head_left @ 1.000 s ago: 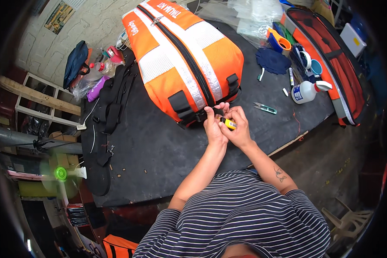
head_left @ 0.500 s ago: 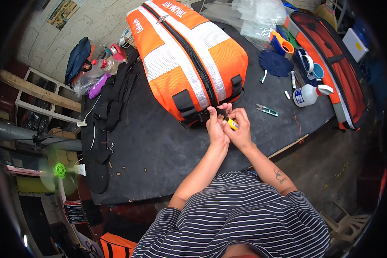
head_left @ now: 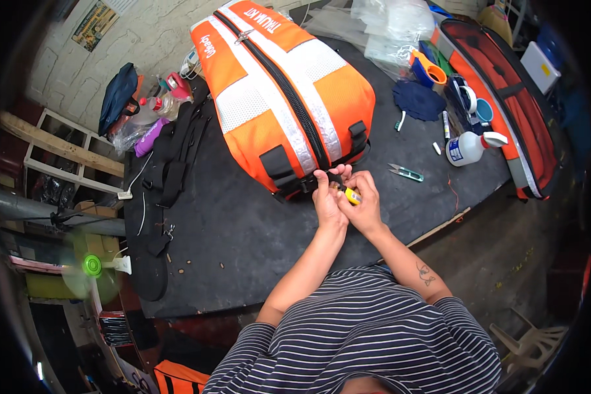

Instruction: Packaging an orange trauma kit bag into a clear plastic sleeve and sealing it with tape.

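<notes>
I had a yellow tool (head_left: pixel 353 197) closed in my right grip (head_left: pixel 368 206), its body partly hidden by my fingers. My left grip (head_left: pixel 330 207) was just beside it, thumb raised, at the near end of the orange bag (head_left: pixel 255 109); I cannot tell whether it was closed on the black webbing there. My two hands touched near the wrists. The bag lay on the black worktop (head_left: pixel 223 230), ahead of me, its dark zip (head_left: pixel 287 100) running lengthwise toward my hands.

To the right, the snips (head_left: pixel 407 172) lay near my right hand, with a spray bottle (head_left: pixel 465 150) farther over and a marker (head_left: pixel 446 125) just beyond. A blue cloth (head_left: pixel 419 102) was past the snips, and a red-lined bag (head_left: pixel 503 92) stood at the right edge. Black straps (head_left: pixel 175 157) lay to the left of the orange bag.
</notes>
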A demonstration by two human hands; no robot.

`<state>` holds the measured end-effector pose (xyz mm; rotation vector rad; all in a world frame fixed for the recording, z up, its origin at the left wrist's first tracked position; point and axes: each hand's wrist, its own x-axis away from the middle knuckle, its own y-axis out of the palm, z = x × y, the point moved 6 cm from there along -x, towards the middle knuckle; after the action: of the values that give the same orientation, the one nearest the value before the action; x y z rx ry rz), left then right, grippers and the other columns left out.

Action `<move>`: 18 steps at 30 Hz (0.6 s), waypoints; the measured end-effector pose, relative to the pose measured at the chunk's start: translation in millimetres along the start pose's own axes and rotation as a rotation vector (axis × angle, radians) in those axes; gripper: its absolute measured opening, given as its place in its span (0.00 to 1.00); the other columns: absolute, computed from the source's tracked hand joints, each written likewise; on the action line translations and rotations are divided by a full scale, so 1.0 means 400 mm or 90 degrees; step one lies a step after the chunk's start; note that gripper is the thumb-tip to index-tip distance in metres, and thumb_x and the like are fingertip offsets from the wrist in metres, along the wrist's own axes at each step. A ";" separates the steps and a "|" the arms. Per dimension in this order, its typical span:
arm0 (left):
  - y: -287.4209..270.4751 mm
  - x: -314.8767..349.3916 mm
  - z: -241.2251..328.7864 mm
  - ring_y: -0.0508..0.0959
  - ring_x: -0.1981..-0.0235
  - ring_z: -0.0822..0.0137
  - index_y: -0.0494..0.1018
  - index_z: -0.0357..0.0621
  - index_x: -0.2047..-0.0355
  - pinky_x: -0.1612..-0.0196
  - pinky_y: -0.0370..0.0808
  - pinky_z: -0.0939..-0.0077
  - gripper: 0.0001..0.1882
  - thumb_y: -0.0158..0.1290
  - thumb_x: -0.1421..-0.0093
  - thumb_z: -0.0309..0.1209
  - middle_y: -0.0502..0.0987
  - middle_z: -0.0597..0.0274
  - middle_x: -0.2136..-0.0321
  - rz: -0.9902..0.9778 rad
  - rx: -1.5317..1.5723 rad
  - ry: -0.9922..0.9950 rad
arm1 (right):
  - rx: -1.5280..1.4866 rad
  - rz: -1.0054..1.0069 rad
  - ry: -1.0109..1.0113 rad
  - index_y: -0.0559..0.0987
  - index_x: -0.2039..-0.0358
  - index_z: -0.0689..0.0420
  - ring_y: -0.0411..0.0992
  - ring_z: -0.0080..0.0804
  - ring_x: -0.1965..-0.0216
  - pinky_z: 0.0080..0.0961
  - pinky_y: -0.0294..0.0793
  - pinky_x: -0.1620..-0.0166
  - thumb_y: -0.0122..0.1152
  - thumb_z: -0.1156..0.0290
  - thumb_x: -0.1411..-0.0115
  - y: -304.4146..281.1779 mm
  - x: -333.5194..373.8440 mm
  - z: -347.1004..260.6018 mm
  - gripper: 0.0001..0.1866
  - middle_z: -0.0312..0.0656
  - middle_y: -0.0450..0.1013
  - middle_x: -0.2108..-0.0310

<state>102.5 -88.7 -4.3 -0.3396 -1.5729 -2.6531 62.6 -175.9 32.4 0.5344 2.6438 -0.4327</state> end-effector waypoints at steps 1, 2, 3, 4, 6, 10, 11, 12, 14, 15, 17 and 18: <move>0.000 -0.001 -0.001 0.75 0.57 0.59 0.69 0.38 0.70 0.50 0.71 0.65 0.23 0.53 0.44 0.50 0.75 0.54 0.64 0.002 0.007 -0.005 | -0.001 0.001 0.003 0.69 0.73 0.63 0.68 0.38 0.66 0.29 0.70 0.63 0.63 0.77 0.57 0.000 -0.001 -0.001 0.12 0.45 0.65 0.69; 0.000 -0.001 -0.002 0.75 0.57 0.59 0.69 0.38 0.70 0.50 0.71 0.65 0.23 0.53 0.44 0.50 0.75 0.54 0.64 0.000 0.007 -0.006 | -0.002 0.004 0.006 0.70 0.73 0.63 0.68 0.38 0.66 0.29 0.70 0.63 0.63 0.77 0.57 -0.001 -0.001 0.000 0.12 0.45 0.65 0.69; -0.001 -0.001 -0.003 0.74 0.57 0.59 0.69 0.38 0.69 0.49 0.71 0.65 0.23 0.53 0.44 0.50 0.74 0.54 0.64 0.004 0.008 -0.010 | -0.002 0.005 0.005 0.70 0.73 0.63 0.68 0.38 0.66 0.29 0.70 0.63 0.63 0.77 0.57 -0.002 -0.001 0.000 0.12 0.45 0.65 0.69; -0.001 0.000 -0.004 0.74 0.57 0.59 0.69 0.38 0.69 0.49 0.71 0.65 0.24 0.53 0.44 0.50 0.74 0.55 0.63 0.008 0.009 -0.015 | -0.003 0.002 0.001 0.70 0.73 0.63 0.68 0.38 0.66 0.29 0.70 0.63 0.64 0.77 0.57 -0.002 -0.001 -0.001 0.12 0.46 0.64 0.69; 0.001 0.001 -0.003 0.74 0.56 0.59 0.69 0.38 0.68 0.49 0.71 0.66 0.24 0.53 0.44 0.50 0.74 0.55 0.63 0.008 0.021 -0.022 | -0.006 -0.003 -0.005 0.70 0.73 0.63 0.68 0.38 0.66 0.29 0.70 0.63 0.64 0.77 0.57 -0.003 -0.004 -0.007 0.12 0.46 0.64 0.68; 0.002 0.004 -0.001 0.74 0.56 0.59 0.69 0.37 0.69 0.49 0.71 0.67 0.24 0.53 0.44 0.50 0.74 0.54 0.63 0.012 0.019 -0.015 | -0.004 -0.012 -0.014 0.70 0.74 0.63 0.68 0.38 0.66 0.29 0.70 0.63 0.64 0.77 0.58 -0.001 -0.002 -0.014 0.12 0.46 0.64 0.68; 0.000 0.004 -0.004 0.74 0.57 0.59 0.69 0.37 0.69 0.49 0.71 0.67 0.24 0.53 0.44 0.50 0.74 0.54 0.64 0.017 0.024 -0.020 | -0.008 -0.012 -0.012 0.70 0.74 0.63 0.68 0.38 0.66 0.29 0.70 0.63 0.64 0.77 0.58 -0.002 -0.002 -0.015 0.12 0.46 0.64 0.68; -0.003 0.002 -0.006 0.74 0.57 0.59 0.69 0.37 0.69 0.49 0.71 0.67 0.24 0.53 0.44 0.50 0.74 0.54 0.64 0.023 0.029 -0.024 | -0.009 -0.013 -0.013 0.70 0.74 0.63 0.68 0.38 0.66 0.29 0.70 0.63 0.64 0.77 0.58 -0.001 -0.003 -0.013 0.12 0.46 0.64 0.68; -0.002 -0.003 -0.006 0.73 0.56 0.61 0.69 0.39 0.69 0.48 0.70 0.67 0.25 0.54 0.46 0.52 0.73 0.57 0.63 0.001 0.020 -0.028 | -0.011 0.004 -0.008 0.69 0.74 0.63 0.68 0.39 0.66 0.29 0.70 0.63 0.64 0.77 0.58 -0.001 0.000 -0.004 0.12 0.46 0.65 0.68; 0.001 -0.003 -0.007 0.72 0.55 0.64 0.69 0.42 0.68 0.48 0.69 0.67 0.25 0.54 0.47 0.54 0.72 0.59 0.63 -0.022 0.011 -0.034 | -0.010 0.004 -0.008 0.69 0.74 0.63 0.68 0.39 0.66 0.29 0.70 0.63 0.64 0.77 0.58 0.001 0.001 -0.004 0.12 0.46 0.65 0.68; -0.002 0.000 -0.005 0.72 0.55 0.64 0.69 0.42 0.68 0.47 0.69 0.66 0.25 0.54 0.47 0.54 0.72 0.59 0.63 -0.009 -0.005 -0.031 | -0.002 0.002 0.011 0.69 0.74 0.63 0.69 0.39 0.66 0.29 0.70 0.63 0.63 0.78 0.58 0.004 0.002 -0.001 0.12 0.46 0.65 0.68; -0.001 0.003 -0.004 0.72 0.55 0.63 0.69 0.42 0.68 0.47 0.69 0.66 0.26 0.54 0.47 0.54 0.73 0.59 0.63 0.003 -0.022 -0.028 | -0.001 0.001 0.011 0.69 0.74 0.63 0.69 0.39 0.66 0.29 0.70 0.63 0.63 0.78 0.58 0.003 0.001 -0.002 0.12 0.46 0.65 0.68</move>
<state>101.1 -89.7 -4.9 -0.4056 -1.5390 -2.6903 62.6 -174.3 32.5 0.5419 2.6602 -0.4274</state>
